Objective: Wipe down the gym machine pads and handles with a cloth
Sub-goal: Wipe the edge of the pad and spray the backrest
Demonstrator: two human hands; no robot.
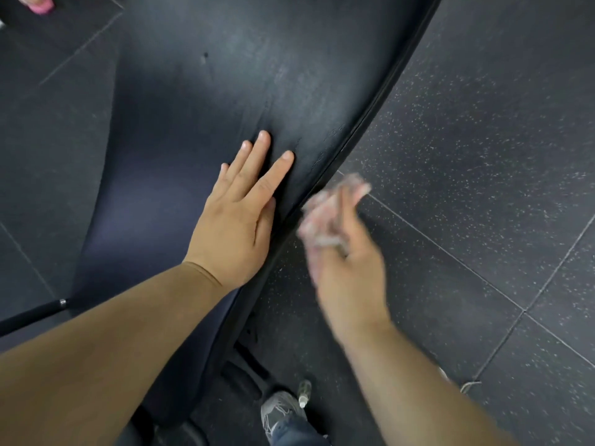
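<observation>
My left hand (240, 217) lies flat on the pad (193, 91), fingers straight. My right hand (347, 272) pinches the blurred cloth (328, 207) just beside the pad's edge. The pad seems only partly wiped, and I judge the handles are yet to do.

Location: gym interior.
Indicators: speckled black rubber floor tiles (483, 140), a long black upholstered machine pad (199, 85), and a black bar (30, 315) with a metal end cap.

Black bench pad (199, 91), scuffed, with a piped edge down its right side. Left hand (238, 214) lies flat on it, fingers straight. Floor (483, 140) is black speckled rubber tile. On it: grey sneaker (278, 410), small clear bottle (303, 394) just beside it, pink item (38, 3) in the far top-left corner.
</observation>
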